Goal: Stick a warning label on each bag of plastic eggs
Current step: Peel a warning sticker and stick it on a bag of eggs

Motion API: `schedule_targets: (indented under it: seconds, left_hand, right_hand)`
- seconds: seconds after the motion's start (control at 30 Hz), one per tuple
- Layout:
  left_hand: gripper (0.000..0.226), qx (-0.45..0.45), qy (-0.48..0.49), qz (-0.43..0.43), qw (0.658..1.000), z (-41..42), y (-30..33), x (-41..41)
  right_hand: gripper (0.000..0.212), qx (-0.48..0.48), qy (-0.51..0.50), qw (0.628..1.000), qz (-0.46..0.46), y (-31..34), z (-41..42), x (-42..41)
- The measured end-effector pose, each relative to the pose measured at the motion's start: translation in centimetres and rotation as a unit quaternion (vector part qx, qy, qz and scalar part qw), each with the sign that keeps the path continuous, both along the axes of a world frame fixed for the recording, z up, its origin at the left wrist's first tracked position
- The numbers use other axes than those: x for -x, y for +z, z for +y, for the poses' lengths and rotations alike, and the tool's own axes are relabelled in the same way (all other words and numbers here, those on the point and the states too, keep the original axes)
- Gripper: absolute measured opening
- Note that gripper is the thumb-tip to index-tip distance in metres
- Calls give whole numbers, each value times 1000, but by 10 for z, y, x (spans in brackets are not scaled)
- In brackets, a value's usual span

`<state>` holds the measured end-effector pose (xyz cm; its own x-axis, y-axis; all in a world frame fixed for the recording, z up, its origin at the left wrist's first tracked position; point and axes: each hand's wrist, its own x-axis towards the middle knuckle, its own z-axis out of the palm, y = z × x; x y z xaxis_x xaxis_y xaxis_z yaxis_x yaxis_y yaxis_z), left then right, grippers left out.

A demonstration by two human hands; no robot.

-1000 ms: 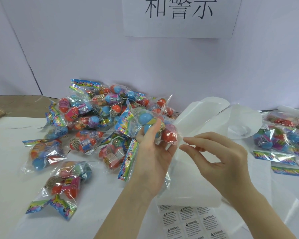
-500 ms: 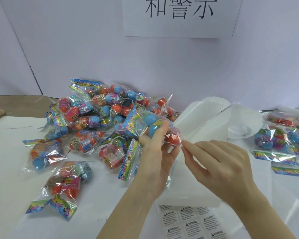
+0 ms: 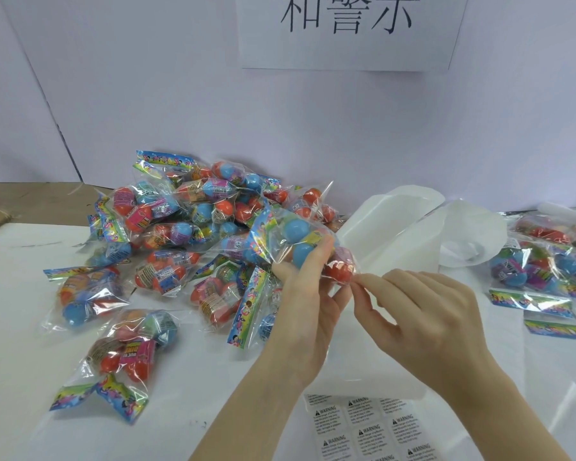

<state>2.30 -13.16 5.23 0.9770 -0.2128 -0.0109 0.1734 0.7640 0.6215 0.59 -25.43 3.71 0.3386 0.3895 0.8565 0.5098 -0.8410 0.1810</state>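
White table (image 3: 20, 327), lilac wall (image 3: 147, 94)

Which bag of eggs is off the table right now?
The bag gripped in the left hand, raised before the pile; every other bag lies on the table.

This looks like a small packing workstation. A white-covered work table (image 3: 20, 327) stands against a plain pale wall, where a white paper sign with black Chinese characters (image 3: 350, 31) hangs. Below the sign lies a heap of clear bags of coloured plastic eggs (image 3: 187, 234), and nearer, a sheet of printed warning stickers (image 3: 363, 427).
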Motion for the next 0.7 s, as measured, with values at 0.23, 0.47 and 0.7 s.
schedule_targets:
  seconds: [0.23,0.47,0.7]
  left_hand:
    - [56,-56,11,-27,998,4,-3,-1]
    - [57,-82,6,-56,995,10,-4,-3]
    - [76,-90,4,-64,994,10,-4,-2]
  right_hand:
    - [23,-64,-5,997,37,2,3,-2]
    - [25,-91,-12,994,61,1,4,-1]
    - [24,-104,-19,992,73,1,5,0]
